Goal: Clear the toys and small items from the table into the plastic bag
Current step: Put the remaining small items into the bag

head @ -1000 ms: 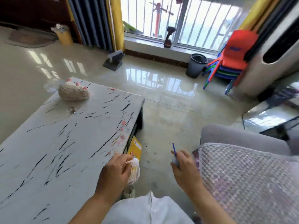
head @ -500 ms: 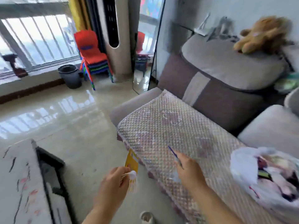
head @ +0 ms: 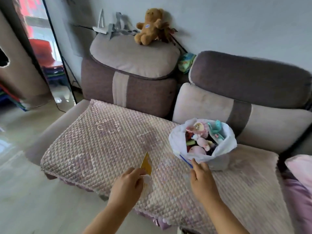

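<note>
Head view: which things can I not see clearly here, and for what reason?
- Right hand: it holds a small blue-edged item, mostly hidden by the fingers, unidentifiable.
- Left hand: yellow card with something white behind it; blurred.
- Plastic bag: lower toys hidden by those on top.
- Table: outside the picture.

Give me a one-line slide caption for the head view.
Both hands carry small items toward the open plastic bag of toys on the sofa: left hand holds a yellow card.
</note>
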The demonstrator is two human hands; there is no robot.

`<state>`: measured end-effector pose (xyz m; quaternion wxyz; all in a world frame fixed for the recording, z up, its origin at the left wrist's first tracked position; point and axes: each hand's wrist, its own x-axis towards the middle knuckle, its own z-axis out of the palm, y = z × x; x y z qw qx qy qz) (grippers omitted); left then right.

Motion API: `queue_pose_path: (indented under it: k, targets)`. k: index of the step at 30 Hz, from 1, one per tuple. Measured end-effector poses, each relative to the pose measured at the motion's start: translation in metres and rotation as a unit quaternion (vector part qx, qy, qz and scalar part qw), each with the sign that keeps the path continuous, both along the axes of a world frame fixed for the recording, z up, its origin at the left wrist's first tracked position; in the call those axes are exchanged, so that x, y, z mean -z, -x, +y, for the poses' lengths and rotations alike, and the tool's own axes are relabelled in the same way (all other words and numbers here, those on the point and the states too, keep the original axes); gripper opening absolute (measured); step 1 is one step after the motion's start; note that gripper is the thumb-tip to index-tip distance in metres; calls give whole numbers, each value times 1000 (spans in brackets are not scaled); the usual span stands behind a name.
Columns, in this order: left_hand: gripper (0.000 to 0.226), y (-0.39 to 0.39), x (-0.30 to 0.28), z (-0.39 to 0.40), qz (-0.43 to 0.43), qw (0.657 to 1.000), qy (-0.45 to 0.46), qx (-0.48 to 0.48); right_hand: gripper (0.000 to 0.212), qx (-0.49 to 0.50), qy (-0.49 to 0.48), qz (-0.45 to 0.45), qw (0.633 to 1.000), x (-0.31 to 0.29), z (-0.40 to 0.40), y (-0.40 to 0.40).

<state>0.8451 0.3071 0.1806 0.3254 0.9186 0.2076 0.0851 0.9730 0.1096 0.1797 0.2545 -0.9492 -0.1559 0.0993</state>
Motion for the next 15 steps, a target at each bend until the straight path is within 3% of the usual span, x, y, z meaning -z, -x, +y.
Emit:
queue_pose_path:
  k: [7,10,15]
  targets:
    - [22,-141,-1,-67,15,998,-7,62,17,119,-128,-5,985,3,-75,-98]
    - [24,-208,10,-97,33,997,4,69,21,104,-124,-3,987,18,-100,-155]
    - [30,-294,34,-123,119,990,-10,70,7,54,-126,53,989,50,-104,-239]
